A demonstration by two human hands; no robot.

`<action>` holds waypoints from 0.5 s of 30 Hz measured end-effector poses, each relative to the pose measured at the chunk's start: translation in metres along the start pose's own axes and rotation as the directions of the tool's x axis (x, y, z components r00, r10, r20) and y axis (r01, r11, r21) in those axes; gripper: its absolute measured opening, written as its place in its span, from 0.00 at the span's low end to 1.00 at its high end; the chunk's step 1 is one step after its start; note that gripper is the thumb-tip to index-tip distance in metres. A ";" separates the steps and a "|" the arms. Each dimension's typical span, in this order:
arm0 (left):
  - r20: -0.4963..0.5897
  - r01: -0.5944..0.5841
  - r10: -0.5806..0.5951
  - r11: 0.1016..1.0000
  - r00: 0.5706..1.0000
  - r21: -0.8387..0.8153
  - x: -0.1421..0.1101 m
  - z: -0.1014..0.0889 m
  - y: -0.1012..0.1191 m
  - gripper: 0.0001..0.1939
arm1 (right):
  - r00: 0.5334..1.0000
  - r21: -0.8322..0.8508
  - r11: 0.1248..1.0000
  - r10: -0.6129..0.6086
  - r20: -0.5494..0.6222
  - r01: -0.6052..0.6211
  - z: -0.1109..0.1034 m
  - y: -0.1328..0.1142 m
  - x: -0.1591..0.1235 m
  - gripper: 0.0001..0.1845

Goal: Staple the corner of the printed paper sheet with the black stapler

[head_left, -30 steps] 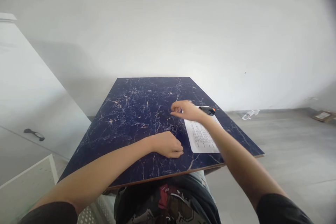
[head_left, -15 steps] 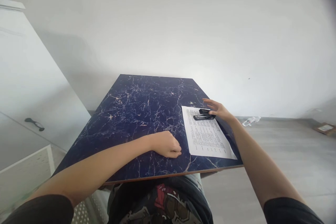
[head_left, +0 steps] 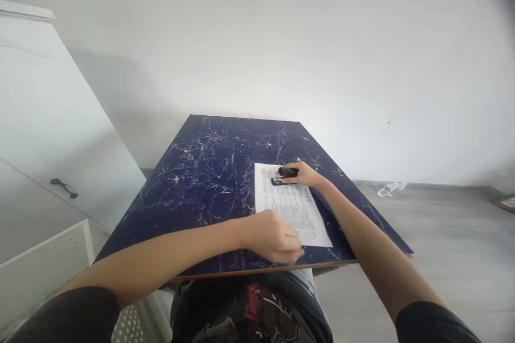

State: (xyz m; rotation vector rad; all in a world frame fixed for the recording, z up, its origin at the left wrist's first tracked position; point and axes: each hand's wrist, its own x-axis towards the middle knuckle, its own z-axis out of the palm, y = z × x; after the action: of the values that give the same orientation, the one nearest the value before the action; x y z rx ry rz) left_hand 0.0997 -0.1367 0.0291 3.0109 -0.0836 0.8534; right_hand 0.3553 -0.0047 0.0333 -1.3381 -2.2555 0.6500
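A printed sheet of paper lies on the dark blue marbled table. On its upper part rests a black stapler, which my right hand grips from the right side. My left hand is curled closed over the sheet's lower left corner. Its inner fingers are hidden, and I cannot tell whether it holds anything. The fingertips look slightly blurred.
A white cabinet with a dark handle stands on the left. A clear plastic bottle lies on the floor by the wall, and part of a cardboard box shows at the far right.
My right hand went from left of the stapler round to its right side and took hold of it. The stapler and sheet have shifted left. My left hand moved right, onto the sheet's corner.
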 end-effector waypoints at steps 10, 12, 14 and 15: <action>0.062 0.017 -0.017 1.000 0.998 -0.010 0.014 0.001 0.026 0.20 | 0.956 0.131 0.966 -0.243 0.162 0.224 0.104 -0.118 0.091 0.17; 0.091 0.051 -0.051 0.999 0.995 0.003 0.011 0.004 0.020 0.20 | 0.957 0.143 0.967 -0.235 0.169 0.212 0.119 -0.135 0.099 0.14; 0.120 0.065 -0.067 0.998 0.991 0.015 0.007 0.009 0.013 0.19 | 0.955 0.175 0.958 -0.254 0.153 0.226 0.126 -0.143 0.103 0.13; 0.135 0.077 -0.080 0.997 0.988 0.020 0.004 0.012 0.010 0.19 | 0.950 0.203 0.945 -0.285 0.132 0.255 0.126 -0.143 0.103 0.15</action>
State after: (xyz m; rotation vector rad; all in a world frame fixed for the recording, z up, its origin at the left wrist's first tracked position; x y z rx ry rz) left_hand 0.1093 -0.1470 0.0210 3.0598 0.0405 0.6448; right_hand 0.1388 0.0051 0.0311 -0.8943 -2.3792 0.8679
